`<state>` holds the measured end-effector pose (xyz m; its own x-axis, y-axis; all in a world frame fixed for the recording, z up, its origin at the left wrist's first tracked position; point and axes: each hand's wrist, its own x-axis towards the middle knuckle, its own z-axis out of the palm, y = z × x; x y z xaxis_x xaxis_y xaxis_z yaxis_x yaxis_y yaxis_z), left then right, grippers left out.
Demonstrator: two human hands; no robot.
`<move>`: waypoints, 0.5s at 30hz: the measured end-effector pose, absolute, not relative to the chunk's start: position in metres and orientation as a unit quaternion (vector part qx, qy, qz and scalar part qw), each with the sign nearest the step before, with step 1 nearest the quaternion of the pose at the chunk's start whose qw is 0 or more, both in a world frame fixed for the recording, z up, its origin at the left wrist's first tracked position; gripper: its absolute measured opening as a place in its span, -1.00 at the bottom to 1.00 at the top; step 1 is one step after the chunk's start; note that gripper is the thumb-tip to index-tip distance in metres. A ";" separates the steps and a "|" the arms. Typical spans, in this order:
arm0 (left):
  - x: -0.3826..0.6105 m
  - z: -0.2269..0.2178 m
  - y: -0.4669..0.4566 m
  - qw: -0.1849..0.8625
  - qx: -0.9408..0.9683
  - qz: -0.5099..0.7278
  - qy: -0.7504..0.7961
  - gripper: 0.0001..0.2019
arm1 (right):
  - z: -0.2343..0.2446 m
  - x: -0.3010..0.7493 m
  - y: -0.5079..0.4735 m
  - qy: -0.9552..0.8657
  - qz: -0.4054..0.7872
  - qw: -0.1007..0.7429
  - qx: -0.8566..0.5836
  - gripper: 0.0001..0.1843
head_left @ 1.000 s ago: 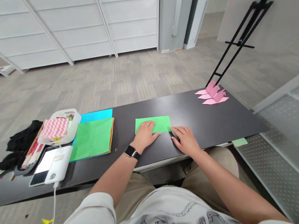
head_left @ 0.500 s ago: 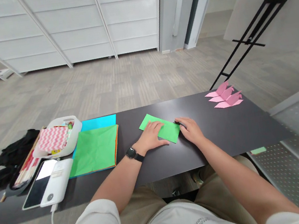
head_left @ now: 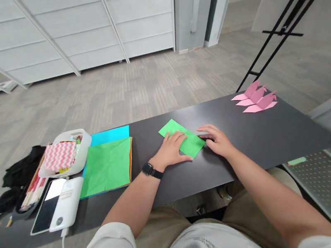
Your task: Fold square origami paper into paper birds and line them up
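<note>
A folded green paper rectangle [head_left: 190, 138] lies turned at an angle on the black table [head_left: 258, 138]. My left hand [head_left: 172, 151], with a black watch on its wrist, rests flat on the paper's left half with fingers stretched out. My right hand [head_left: 217, 139] lies at the paper's right corner, its fingers extended and touching the edge. Neither hand lifts the sheet off the table.
A stack of coloured sheets, green on top [head_left: 107, 166], lies to the left with a blue sheet [head_left: 110, 135] behind it. Farther left stand a white tray [head_left: 67, 152], a phone [head_left: 44, 207], a white power bank [head_left: 66, 203] and black cloth [head_left: 19, 172]. Pink folded papers [head_left: 257, 99] sit far right.
The green rectangle has rotated clockwise under my hands, from lying straight to lying at an angle. My right hand moved up from the near edge to its right corner.
</note>
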<state>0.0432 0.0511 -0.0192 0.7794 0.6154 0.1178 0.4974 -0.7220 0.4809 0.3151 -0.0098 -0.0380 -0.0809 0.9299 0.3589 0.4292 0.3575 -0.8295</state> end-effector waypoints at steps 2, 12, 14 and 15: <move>0.044 -0.018 0.051 0.220 0.919 0.132 0.299 -0.03 | -0.036 0.314 -0.008 -0.642 0.314 0.490 -0.499 -0.46; 0.043 -0.018 0.048 0.224 0.938 0.108 0.243 0.17 | -0.023 0.320 -0.005 -0.408 0.583 0.539 -0.450 -0.57; 0.043 -0.018 0.047 0.226 0.938 0.114 0.237 0.15 | -0.022 0.322 -0.005 -0.403 0.594 0.540 -0.441 -0.58; 0.044 -0.018 0.046 0.225 0.938 0.120 0.236 0.10 | -0.023 0.323 -0.005 -0.406 0.593 0.541 -0.437 -0.58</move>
